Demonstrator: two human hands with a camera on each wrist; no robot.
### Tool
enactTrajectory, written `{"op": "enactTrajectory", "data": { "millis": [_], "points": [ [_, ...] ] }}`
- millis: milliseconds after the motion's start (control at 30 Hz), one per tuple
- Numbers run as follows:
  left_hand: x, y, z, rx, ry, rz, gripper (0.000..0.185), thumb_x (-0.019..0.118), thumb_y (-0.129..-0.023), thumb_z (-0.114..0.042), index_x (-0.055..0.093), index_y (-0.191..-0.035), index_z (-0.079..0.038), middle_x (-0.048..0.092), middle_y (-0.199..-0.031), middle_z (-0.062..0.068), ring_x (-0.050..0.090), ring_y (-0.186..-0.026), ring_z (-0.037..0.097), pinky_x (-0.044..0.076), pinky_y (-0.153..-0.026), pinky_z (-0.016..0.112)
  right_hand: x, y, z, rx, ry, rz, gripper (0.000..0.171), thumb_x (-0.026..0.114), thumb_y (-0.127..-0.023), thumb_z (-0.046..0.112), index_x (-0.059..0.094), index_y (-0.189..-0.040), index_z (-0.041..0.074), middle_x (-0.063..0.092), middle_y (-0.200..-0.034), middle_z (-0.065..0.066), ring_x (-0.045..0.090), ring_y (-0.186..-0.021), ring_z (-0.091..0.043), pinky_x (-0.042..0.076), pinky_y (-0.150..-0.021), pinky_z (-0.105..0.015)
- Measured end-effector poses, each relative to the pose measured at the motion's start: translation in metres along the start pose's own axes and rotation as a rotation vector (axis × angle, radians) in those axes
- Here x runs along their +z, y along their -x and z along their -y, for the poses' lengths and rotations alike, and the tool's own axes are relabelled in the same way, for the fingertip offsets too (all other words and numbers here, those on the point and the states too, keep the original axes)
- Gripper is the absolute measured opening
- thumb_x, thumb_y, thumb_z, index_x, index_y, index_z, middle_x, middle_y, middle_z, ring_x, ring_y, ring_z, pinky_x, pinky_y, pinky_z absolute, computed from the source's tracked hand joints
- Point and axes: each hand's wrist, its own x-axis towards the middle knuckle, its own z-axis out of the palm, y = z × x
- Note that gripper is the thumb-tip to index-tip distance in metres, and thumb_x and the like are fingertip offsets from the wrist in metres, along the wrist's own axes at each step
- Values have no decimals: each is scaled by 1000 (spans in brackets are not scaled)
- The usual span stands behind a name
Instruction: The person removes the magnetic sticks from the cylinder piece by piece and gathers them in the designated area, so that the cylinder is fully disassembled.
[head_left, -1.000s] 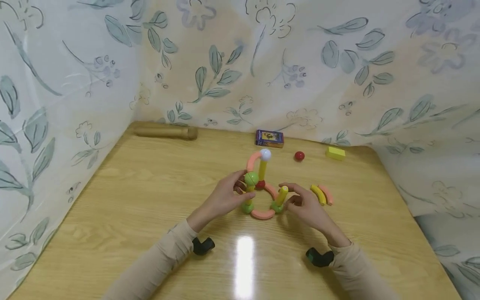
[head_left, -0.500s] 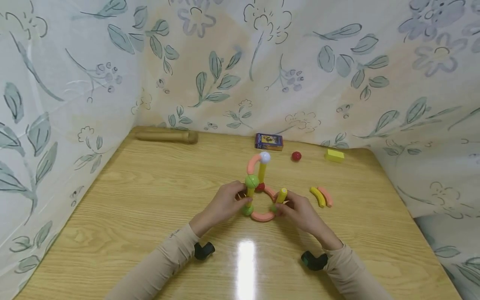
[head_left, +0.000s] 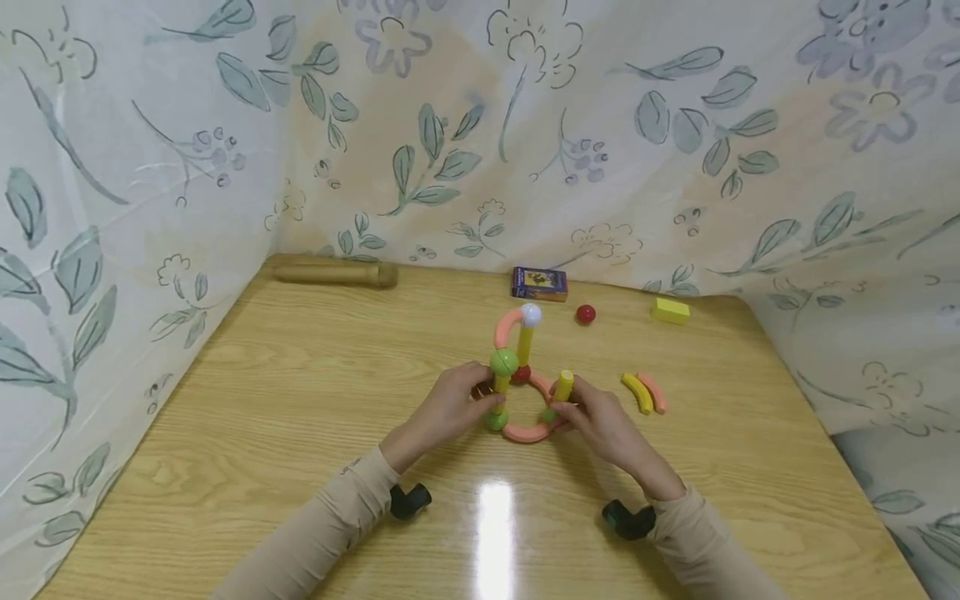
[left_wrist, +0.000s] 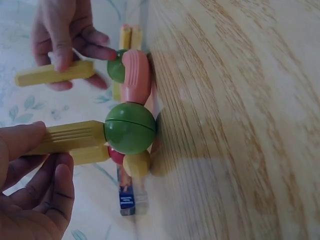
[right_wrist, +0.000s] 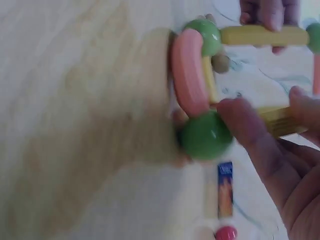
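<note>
In the head view, a small toy structure (head_left: 521, 379) of sticks, balls and curved pieces is seen standing near the middle of the wooden table (head_left: 262, 392). The left hand (head_left: 450, 408) is curled round the left yellow stick (head_left: 500, 392), and the right hand (head_left: 596, 417) pinches the right yellow stick (head_left: 562, 388) above its green ball. A tall stick capped by a white ball (head_left: 530, 314) rises behind; a red ball (head_left: 586, 314), a yellow block (head_left: 671, 310), a card box (head_left: 539, 283) and two loose curved pieces (head_left: 645, 392) lie apart.

In the left wrist view, the stick (left_wrist: 70, 142) is held between thumb and fingers, joined to a green ball (left_wrist: 130, 128).

In the right wrist view, blurred, fingers are pressed against the near green ball (right_wrist: 205, 136) and its stick; the pink arc (right_wrist: 189, 70) links both balls.

A sideways pull on either stick could break a joint at the arc, and the tall rear column could be toppled by the shake.
</note>
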Motion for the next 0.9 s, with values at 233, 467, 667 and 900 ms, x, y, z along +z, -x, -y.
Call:
{"op": "enactTrajectory", "data": {
  "millis": [233, 467, 667, 900],
  "points": [
    [2, -3, 0, 1, 16, 20, 12, 71, -88, -10, 68, -98, -4, 68, -94, 8, 63, -83, 15, 51, -71, 18, -76, 3, -49, 23, 545, -265, 24, 68, -89, 4, 62, -109, -6, 60, -102, -27, 63, -77, -33, 51, -63, -42],
    [2, -1, 0, -5, 12, 42, 11, 70, -88, -9, 68, -97, -3, 68, -92, 8, 62, -82, 15, 51, -70, 18, -137, 26, -119, 178, 855, -195, 19, 64, -79, -9, 63, -98, -9, 64, -83, -26, 62, -70, -41, 50, -59, -53],
    [-1, 1, 0, -50, 26, 20, 11, 71, -88, -10, 68, -97, -4, 67, -93, 8, 62, -83, 15, 51, -70, 18, -150, 17, -128, 186, 934, -95, 21, 66, -75, -12, 66, -96, -9, 63, -81, -26, 63, -72, -41, 51, -62, -53],
    [-2, 2, 3, -39, 39, 14, 12, 70, -89, -10, 68, -98, -4, 67, -94, 8, 63, -83, 15, 52, -71, 19, -130, 4, -87, 74, 878, -176, 34, 62, -79, -12, 62, -113, -11, 61, -96, -32, 63, -73, -42, 52, -60, -52]
  ]
}}
